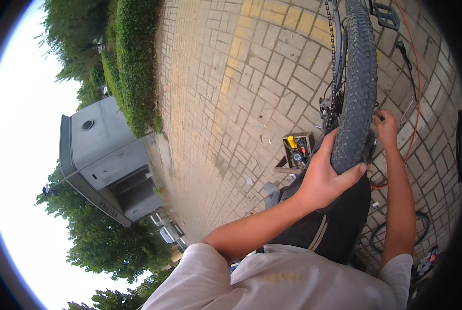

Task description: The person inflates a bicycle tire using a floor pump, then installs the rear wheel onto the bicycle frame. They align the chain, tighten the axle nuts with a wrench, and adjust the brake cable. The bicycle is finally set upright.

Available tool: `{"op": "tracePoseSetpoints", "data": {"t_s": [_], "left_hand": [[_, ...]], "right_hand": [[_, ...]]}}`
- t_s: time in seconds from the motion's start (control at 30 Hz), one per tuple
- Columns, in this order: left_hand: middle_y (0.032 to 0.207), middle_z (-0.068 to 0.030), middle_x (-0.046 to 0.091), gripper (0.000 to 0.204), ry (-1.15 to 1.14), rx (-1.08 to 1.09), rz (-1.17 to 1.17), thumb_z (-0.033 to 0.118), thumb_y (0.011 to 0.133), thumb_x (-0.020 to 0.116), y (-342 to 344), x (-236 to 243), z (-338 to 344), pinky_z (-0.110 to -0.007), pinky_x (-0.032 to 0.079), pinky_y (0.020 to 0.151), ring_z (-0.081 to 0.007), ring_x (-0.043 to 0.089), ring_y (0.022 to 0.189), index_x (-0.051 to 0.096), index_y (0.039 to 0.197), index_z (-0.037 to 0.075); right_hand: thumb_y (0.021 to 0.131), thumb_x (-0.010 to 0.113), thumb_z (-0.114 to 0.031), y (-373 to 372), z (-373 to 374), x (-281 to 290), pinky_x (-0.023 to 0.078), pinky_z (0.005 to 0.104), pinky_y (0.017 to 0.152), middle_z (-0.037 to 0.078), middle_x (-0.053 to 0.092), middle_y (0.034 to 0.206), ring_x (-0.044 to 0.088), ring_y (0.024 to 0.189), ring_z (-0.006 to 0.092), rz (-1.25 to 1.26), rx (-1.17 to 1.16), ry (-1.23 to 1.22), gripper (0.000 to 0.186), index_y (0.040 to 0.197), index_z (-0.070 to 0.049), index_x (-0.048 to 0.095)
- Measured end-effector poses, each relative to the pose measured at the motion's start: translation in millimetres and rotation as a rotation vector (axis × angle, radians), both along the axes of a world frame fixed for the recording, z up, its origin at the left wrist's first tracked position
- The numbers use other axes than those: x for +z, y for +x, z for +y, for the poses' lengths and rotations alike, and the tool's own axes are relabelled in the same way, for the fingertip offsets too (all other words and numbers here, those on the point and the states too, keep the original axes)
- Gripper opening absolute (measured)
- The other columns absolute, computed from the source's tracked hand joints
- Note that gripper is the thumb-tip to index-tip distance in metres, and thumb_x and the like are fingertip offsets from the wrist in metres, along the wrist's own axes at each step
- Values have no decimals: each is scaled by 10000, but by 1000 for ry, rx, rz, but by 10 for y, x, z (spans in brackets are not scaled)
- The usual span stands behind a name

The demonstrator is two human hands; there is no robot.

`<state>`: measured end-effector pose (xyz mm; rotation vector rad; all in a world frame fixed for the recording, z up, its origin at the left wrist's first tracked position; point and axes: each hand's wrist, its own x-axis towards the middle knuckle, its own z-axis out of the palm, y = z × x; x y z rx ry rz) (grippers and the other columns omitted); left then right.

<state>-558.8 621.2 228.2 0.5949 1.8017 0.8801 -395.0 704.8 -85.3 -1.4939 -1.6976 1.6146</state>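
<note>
The left hand (324, 181) grasps the tire (359, 72) around six o'clock; the right hand (387, 128) curls beside five o'clock, hold unclear.

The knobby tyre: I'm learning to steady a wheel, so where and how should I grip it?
Probably the near end of the tyre, from the person's side, thumb and fingers straddling the tread, as the left hand does: its rounded end faces the body, while the chain runs along its left.
</note>
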Motion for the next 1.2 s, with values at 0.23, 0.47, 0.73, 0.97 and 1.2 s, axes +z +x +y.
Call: {"op": "tracePoseSetpoints", "data": {"t_s": [0.23, 0.47, 0.73, 0.97, 1.2], "left_hand": [[1144, -140, 574, 669, 76, 120, 29, 199, 810, 756, 29, -24, -114, -327, 447, 911, -194, 558, 1051, 391, 1305, -63], [1065, -86, 610, 373, 114, 471, -187, 296, 972, 509, -184, -336, -576, -284, 420, 865, -139, 545, 962, 571, 1152, -25], [1153, -147, 532, 790, -564, 742, -772, 617, 767, 644, -1064, -1949, -491, -411, 373, 787, -215, 468, 899, 514, 1224, -14], [1461, -262, 321, 1136, -562, 620, -945, 706, 665, 699, -1014, -2179, -88, -581, 200, 1072, -368, 272, 1364, 369, 1359, -131], [1376, -141, 385, 849, -587, 569, -1082, 578, 672, 719, -1104, -1993, -61, -530, 218, 1039, -301, 319, 1239, 488, 1282, 34]], "right_hand": [[900, 657, -336, -322, -41, 1781, 458, 330, 852, 155, 587, 1147, 571, 1006, 198, 215, -313, -247, 567, 1291, 35, 482], [882, 639, -177, -797, -387, 3204, 380, 363, 1001, 204, 350, 1387, 442, 1214, 258, 259, -15, -72, 867, 1485, 26, 50], [849, 564, -117, -1180, -458, 3257, 508, 361, 850, 193, 489, 1262, 605, 1028, 277, 60, -340, -49, 781, 1486, 10, 129], [823, 681, -138, -1267, -586, 3233, 575, 431, 755, 217, 520, 1201, 635, 975, 344, -88, -435, -30, 901, 1488, -55, 79], [802, 683, -133, -1211, -719, 3243, 563, 421, 782, 252, 530, 1198, 634, 985, 332, -194, -411, -19, 917, 1481, -70, 70]]}}
